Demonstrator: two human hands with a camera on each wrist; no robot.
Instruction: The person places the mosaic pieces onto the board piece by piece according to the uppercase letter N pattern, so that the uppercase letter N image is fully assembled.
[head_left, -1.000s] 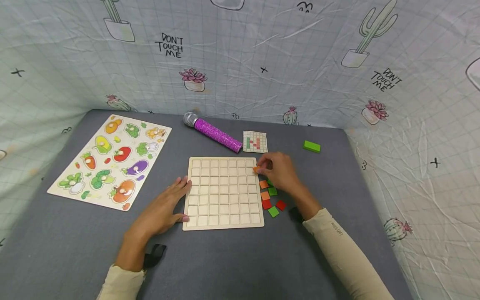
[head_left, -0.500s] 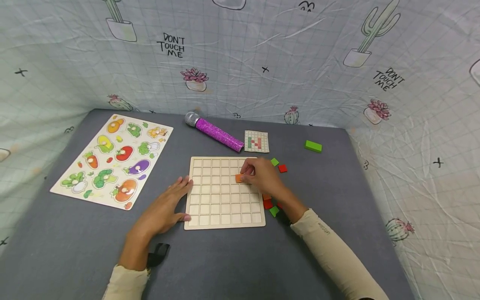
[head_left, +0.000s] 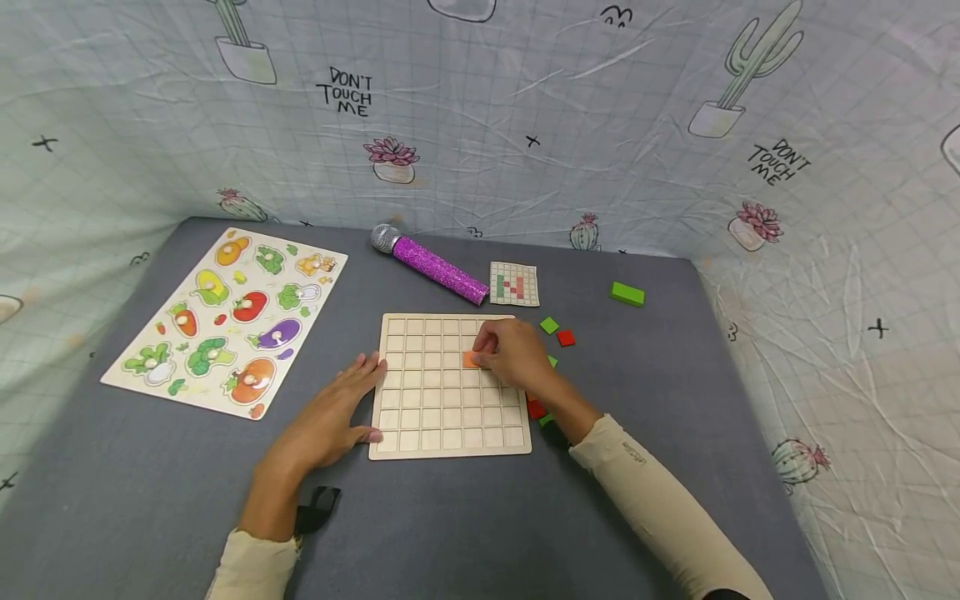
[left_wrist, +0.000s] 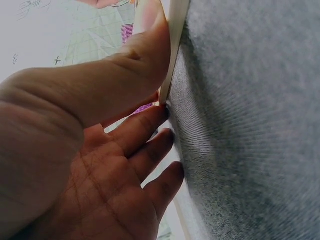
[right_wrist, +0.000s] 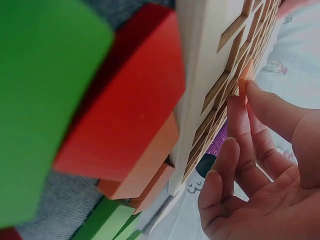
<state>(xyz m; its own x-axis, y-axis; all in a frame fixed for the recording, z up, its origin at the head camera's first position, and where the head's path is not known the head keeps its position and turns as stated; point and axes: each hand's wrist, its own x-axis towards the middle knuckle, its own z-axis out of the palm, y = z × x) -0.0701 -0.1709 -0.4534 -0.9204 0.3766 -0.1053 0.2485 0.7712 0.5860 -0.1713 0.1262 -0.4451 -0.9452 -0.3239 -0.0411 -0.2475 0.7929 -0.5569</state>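
Observation:
My right hand [head_left: 513, 354] pinches an orange square tile [head_left: 469, 359] between thumb and fingertips, at the upper right part of a pale wooden grid board [head_left: 431, 417]. In the right wrist view that orange tile [right_wrist: 245, 77] stands tilted, one edge against the grid. Whether it sits inside a cell I cannot tell. Spread along the board's left edge, my left hand [head_left: 322, 425] touches it with fingers and thumb. Seen from the left wrist, the thumb [left_wrist: 140, 55] lies along the board's side. Red tile [head_left: 536, 409] and green tile [head_left: 550, 326] lie right of the board; my right hand partly hides the others.
Behind the board lie a purple glitter microphone [head_left: 431, 265] and a small pattern card [head_left: 514, 284]. A green block [head_left: 627, 293] sits farther right, beyond a loose red tile [head_left: 566, 337]. A vegetable puzzle board [head_left: 198, 393] occupies the table's left side.
My right hand has carried the orange tile leftward from the board's right edge onto the grid, then lowered it slightly. The left hand has stayed at the board's left edge.

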